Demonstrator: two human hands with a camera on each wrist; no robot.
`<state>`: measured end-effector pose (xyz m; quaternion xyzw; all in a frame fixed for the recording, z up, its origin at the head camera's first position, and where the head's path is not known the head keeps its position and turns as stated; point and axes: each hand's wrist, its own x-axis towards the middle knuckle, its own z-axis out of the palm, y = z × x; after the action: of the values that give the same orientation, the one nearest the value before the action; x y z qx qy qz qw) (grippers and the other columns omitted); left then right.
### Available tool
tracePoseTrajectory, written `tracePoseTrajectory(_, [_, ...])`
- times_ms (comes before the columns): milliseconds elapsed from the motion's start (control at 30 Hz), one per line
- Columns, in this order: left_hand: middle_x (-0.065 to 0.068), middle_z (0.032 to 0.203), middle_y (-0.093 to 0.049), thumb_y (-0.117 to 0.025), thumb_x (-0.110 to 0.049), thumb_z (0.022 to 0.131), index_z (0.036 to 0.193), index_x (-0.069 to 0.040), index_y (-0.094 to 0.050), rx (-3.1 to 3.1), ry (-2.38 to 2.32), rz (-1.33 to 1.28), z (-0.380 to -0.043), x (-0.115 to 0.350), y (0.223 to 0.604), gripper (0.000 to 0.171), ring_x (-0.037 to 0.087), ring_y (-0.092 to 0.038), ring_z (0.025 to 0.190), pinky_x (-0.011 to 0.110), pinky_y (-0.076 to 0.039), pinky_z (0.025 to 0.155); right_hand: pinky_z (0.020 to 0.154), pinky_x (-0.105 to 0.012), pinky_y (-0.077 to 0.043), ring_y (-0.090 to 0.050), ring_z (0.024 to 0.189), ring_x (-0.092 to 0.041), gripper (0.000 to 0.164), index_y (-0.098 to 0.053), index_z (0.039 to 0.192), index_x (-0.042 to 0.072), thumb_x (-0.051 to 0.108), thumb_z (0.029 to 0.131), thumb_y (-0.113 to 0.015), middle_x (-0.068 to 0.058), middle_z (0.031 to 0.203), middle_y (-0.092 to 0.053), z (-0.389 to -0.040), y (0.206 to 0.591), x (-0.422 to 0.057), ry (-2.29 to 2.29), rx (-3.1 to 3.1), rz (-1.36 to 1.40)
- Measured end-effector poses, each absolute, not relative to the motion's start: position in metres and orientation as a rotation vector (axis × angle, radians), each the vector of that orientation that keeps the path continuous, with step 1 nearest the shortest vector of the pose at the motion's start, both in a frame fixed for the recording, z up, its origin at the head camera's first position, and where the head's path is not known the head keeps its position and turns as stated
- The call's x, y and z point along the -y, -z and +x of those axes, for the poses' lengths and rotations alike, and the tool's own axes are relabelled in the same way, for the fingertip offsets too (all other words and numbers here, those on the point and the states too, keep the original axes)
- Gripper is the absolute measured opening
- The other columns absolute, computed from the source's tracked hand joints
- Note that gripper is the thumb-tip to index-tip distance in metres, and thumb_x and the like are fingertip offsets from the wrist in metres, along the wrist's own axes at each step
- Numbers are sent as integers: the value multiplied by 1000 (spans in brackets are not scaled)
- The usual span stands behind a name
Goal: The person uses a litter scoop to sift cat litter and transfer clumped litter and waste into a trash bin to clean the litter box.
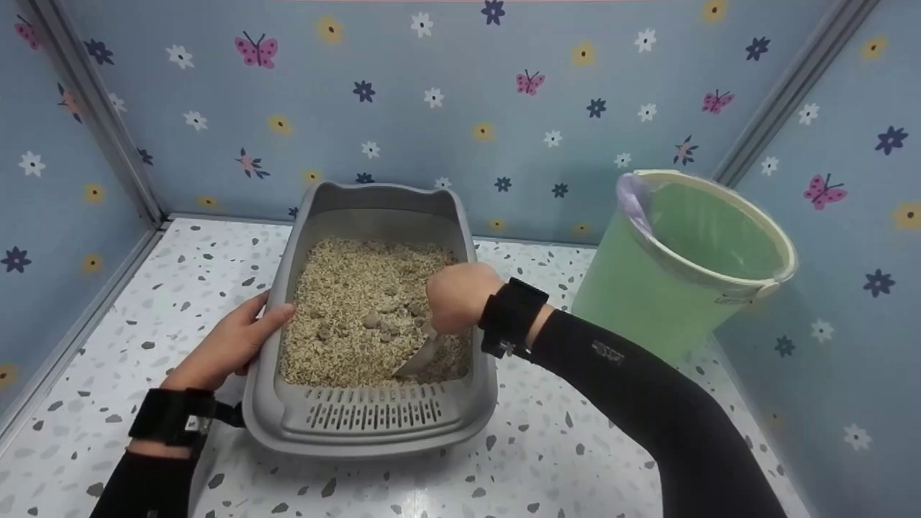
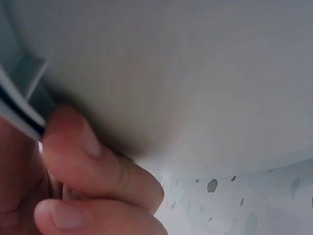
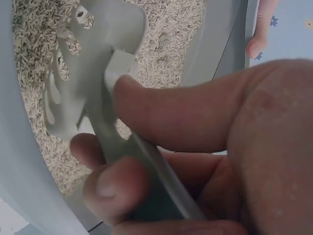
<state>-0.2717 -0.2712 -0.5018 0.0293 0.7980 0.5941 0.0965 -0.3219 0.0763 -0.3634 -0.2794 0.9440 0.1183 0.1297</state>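
Note:
A grey litter box (image 1: 367, 439) filled with tan pellet litter (image 1: 345, 288) stands on the floor. Several darker clumps (image 1: 373, 320) lie on the litter near the middle. My left hand (image 1: 234, 342) grips the box's left rim, thumb on top; in the left wrist view its curled fingers (image 2: 102, 171) press under the edge against the outer wall. My right hand (image 1: 464, 298) holds a slotted litter scoop (image 3: 98, 68) by its handle, thumb along the top. The scoop's blade lies at the litter near the box's front right, its edge partly in the pellets.
A green bin (image 1: 633, 302) with a cream rim and a purple liner (image 1: 634, 201) stands to the right of the box. Blue panels (image 1: 432, 122) with flowers and butterflies enclose the speckled floor (image 1: 561, 460) at the back and both sides.

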Motion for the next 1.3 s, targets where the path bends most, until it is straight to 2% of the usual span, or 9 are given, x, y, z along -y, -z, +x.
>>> tracePoseTrajectory(233, [11, 83, -67, -55, -56, 116, 180, -14, -18, -2367, -1752, 66, -271, 272, 502, 85, 10, -48, 48, 26, -40, 41, 66, -46, -63, -58, 72, -20, 35, -47, 70, 22, 24, 95, -72, 2, 79, -56, -322, 376, -75, -278, -2774, -824])
tracePoseTrajectory(300, [12, 84, -67, -55, -56, 116, 180, -14, -18, -2370, -1748, 63, -270, 272, 501, 85, 10, -49, 49, 26, -41, 41, 66, -45, -63, -59, 73, -20, 36, -47, 71, 22, 25, 95, -73, 2, 80, -58, -323, 378, -74, -278, -2772, -827])
tracePoseTrajectory(400, [12, 83, -67, -55, -55, 116, 180, -13, -18, -2371, -1747, 60, -271, 272, 502, 85, 10, -49, 48, 26, -40, 41, 63, -44, -61, -59, 72, -20, 36, -46, 70, 22, 25, 95, -72, 2, 79, -58, -324, 380, -73, -275, -2767, -822])
tracePoseTrajectory(600, [12, 84, -67, -55, -58, 115, 180, -13, -16, -2380, -1732, 51, -271, 273, 503, 88, 11, -51, 49, 26, -41, 41, 56, -38, -49, -49, 65, -19, 37, -40, 67, 22, 14, 91, -67, 3, 71, -46, -327, 385, -68, -242, -2731, -857])
tracePoseTrajectory(733, [12, 85, -67, -55, -60, 115, 181, -14, -15, -2380, -1727, 43, -271, 273, 503, 89, 10, -51, 50, 26, -42, 42, 56, -39, -47, -48, 66, -19, 37, -40, 67, 22, 16, 91, -67, 3, 71, -43, -330, 385, -64, -253, -2732, -856])
tracePoseTrajectory(933, [3, 74, -58, -54, -56, 116, 181, -16, -17, -2375, -1739, 73, -272, 272, 503, 84, 8, -37, 46, 25, -35, 41, 58, -42, -51, -50, 67, -20, 36, -42, 69, 22, 20, 93, -69, 4, 71, -41, -335, 384, -65, -252, -2733, -860])
tracePoseTrajectory(1133, [2, 76, -56, -54, -56, 117, 181, -17, -16, -2369, -1744, 93, -274, 272, 502, 84, 9, -41, 48, 25, -38, 41, 68, -47, -61, -56, 72, -22, 33, -45, 72, 21, 22, 94, -70, 3, 75, -49, -335, 387, -72, -256, -2762, -911])
tracePoseTrajectory(1300, [4, 82, -59, -54, -57, 116, 181, -16, -16, -2372, -1740, 78, -270, 272, 503, 86, 10, -49, 51, 27, -43, 43, 67, -48, -62, -58, 71, -22, 35, -45, 71, 22, 24, 94, -70, 2, 76, -53, -331, 392, -77, -253, -2789, -930])
